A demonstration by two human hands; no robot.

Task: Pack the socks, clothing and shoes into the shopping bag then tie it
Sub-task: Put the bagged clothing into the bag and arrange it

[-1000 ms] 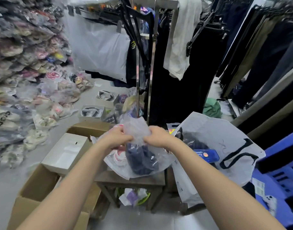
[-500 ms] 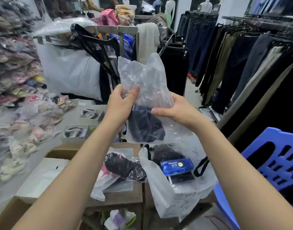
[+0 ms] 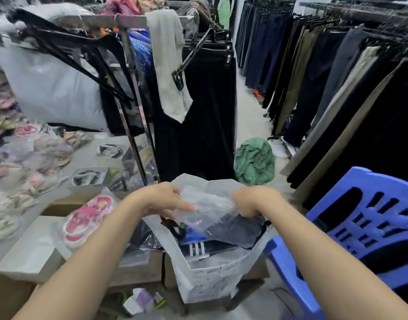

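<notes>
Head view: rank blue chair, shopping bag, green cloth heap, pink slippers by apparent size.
Blue chair and shopping bag: close, chair cropped, unranked.
Pink slippers and green cloth heap: smaller, alike; heap lies farther off.

Clothing shop, probably, trouser racks (image 3: pixel 314 65), bagged slippers (image 3: pixel 25 158)
</notes>
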